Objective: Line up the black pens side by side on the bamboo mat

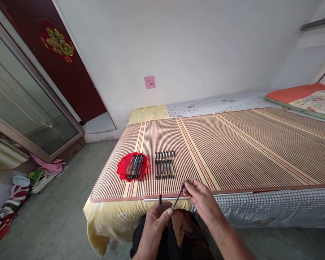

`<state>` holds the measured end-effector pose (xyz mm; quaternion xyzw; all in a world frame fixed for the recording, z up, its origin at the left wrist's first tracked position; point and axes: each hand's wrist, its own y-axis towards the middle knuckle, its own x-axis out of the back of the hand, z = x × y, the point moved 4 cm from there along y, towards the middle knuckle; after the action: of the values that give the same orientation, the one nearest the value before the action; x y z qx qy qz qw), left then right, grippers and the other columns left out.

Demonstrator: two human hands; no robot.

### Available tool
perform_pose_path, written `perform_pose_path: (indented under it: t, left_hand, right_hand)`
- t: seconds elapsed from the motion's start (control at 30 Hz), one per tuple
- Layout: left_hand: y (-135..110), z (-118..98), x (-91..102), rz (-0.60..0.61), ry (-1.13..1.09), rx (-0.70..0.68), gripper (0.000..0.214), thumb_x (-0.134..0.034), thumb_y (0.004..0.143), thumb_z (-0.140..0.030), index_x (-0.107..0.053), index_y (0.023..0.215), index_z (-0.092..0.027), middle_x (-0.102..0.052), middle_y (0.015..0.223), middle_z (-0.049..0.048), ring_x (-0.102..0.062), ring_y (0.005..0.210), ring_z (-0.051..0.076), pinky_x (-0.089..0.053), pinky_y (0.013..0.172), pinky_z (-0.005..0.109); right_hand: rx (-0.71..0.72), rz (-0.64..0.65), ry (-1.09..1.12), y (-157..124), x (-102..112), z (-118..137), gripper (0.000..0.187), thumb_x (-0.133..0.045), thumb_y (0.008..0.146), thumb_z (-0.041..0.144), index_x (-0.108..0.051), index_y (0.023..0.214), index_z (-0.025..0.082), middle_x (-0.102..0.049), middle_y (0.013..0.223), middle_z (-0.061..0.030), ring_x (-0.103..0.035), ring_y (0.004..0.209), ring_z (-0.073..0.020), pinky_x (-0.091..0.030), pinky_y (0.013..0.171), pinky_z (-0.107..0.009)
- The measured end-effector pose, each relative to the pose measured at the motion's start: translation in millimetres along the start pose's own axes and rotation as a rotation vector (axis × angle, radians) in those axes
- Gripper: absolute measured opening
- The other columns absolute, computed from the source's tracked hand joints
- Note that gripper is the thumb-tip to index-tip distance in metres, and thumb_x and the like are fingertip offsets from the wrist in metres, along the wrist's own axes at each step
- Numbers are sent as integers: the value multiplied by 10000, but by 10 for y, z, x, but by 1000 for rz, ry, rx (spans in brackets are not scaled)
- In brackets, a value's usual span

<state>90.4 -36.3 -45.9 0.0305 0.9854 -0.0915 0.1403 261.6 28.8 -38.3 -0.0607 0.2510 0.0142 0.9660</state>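
Observation:
My left hand point(157, 216), low at the bed's front edge, is closed around a short dark pen piece point(160, 199) that sticks up between the fingers. Between thumb and fingers my right hand point(196, 195) pinches the upper end of a slender dark pen refill point(179, 195). The refill slants down to the left, its lower end by my left thumb; whether they touch, I cannot tell. Beyond my hands lie a row of several pen caps point(165, 155) and, just below it, a row of several dark pen barrels point(165, 169). To their left, a red scalloped plate point(121, 167) holds several pens point(136, 167).
A striped bamboo mat point(233, 151) covers the bed, over a yellow cloth point(111, 213) and a checked sheet point(287, 206). A folded orange quilt point(292, 92) lies at the far right. On the wall is a pink note point(150, 82). Various items point(21, 191) lie on the floor at left.

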Motion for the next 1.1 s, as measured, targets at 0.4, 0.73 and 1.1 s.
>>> perform_pose_path:
  t: [0.4, 0.73, 1.1]
  left_hand:
    - [96, 190, -74, 30, -100, 95, 452, -815, 743, -559, -611, 766, -156, -426, 559, -65, -253, 490, 64, -201, 449, 195]
    - [210, 73, 2, -247, 239, 10, 478, -716, 798, -594, -781, 1018, -176, -751, 1115, 113, -631, 1095, 313, -473, 1000, 389]
    - [257, 264, 95, -242, 424, -167, 499, -614, 902, -593, -713, 1183, -192, -734, 1173, 128, -628, 1155, 299, -445, 1035, 373]
  right_hand:
    - [-16, 148, -75, -124, -182, 40, 357, -751, 833, 513, -701, 929, 173, -693, 902, -55, -613, 760, -150, -516, 728, -290]
    - [151, 76, -561, -72, -273, -87, 205, -665, 865, 406, -644, 847, 203, -670, 775, -37, -628, 689, -186, -490, 630, -287]
    - [110, 13, -727, 713, -46, 129, 130, -644, 748, 308, -626, 773, 181, -671, 720, -26, -627, 684, -175, -459, 635, -279]
